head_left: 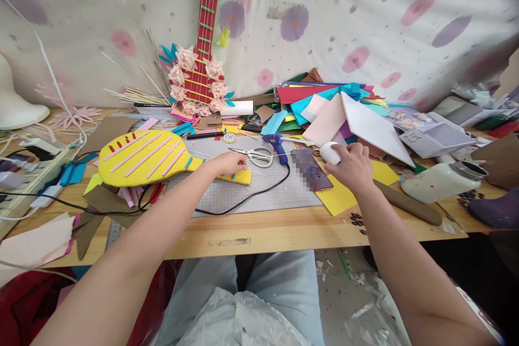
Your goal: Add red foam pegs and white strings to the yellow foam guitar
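My left hand rests, fingers curled down, on the handle end of a yellow foam paddle shape with pink strips, lying on a grey cutting mat. A thin thread runs from that hand toward my right hand. My right hand is closed around a small white roll, held just above the mat's right edge. White-handled scissors and a blue glue gun lie between the two hands.
A red foam guitar with paper flowers leans on the back cloth. Piles of coloured foam sheets fill the back right. A white jar, a wooden roller, a phone and black cables lie around the mat.
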`<act>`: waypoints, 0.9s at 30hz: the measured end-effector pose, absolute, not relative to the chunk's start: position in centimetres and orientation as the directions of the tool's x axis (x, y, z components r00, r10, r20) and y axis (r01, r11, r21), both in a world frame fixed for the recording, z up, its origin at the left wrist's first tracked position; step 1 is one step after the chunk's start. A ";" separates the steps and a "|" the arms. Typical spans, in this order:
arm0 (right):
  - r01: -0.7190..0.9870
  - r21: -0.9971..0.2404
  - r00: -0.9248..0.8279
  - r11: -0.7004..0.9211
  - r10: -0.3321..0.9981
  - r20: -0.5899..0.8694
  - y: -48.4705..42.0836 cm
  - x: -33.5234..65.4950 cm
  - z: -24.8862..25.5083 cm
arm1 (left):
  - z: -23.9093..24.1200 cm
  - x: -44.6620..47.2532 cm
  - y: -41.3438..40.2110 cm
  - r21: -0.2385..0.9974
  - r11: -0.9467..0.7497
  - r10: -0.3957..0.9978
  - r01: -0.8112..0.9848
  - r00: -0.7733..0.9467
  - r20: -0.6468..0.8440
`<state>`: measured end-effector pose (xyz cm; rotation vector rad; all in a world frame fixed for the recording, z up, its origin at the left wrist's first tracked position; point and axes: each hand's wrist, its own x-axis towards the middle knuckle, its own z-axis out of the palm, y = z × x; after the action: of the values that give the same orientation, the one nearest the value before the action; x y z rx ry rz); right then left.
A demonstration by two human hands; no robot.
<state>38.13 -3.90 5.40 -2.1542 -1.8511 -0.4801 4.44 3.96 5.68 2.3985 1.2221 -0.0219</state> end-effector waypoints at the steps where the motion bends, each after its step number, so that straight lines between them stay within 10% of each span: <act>1: 0.987 0.012 0.143 -0.162 0.901 0.409 -3.7 38.2 5.3 | 5.6 4.4 3.9 0.380 -0.507 0.770 0.774 0.604 -0.203; 18: 0.985 -0.062 0.172 -0.161 0.875 0.453 -3.1 39.7 2.4 | 5.1 4.4 3.9 0.340 -0.511 0.775 0.790 0.594 -0.217; 27: 0.978 -0.034 0.207 -0.205 0.947 0.244 -4.1 38.9 2.4 | 4.6 4.4 3.4 0.345 -0.529 0.748 0.776 0.618 -0.243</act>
<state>38.93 -4.12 2.42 -2.2935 -1.8539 -0.2523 4.36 3.36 4.61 2.4244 1.2100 -0.0903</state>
